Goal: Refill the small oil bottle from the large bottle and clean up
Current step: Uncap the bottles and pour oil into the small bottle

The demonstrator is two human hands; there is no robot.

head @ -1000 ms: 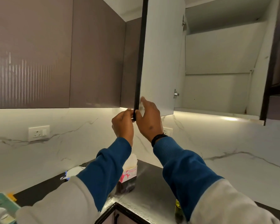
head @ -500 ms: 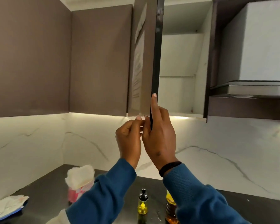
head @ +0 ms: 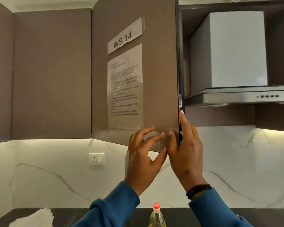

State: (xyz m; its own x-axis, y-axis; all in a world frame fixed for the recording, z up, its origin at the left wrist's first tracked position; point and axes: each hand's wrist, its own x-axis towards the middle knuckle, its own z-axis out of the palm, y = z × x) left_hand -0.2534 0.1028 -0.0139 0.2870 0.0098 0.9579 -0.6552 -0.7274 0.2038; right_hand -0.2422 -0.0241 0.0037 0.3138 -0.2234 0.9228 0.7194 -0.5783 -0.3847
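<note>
Both hands are up at the lower corner of a brown cabinet door, which stands almost closed. My left hand lies with spread, straight fingers against the door's front face. My right hand presses along the door's dark free edge, index finger pointing up. Below them, on the black counter, stands the large oil bottle with a red cap and yellow oil. The small oil bottle is out of view.
Papers marked "WS 14" are taped on the door. A steel range hood hangs at the right. A wall socket sits on the marble backsplash. White tissue lies on the counter at lower left.
The cabinet door has swung from wide open to nearly closed, hiding the white shelves. My left hand went from pinching the door's edge to lying flat on its face. The view turned right.
</note>
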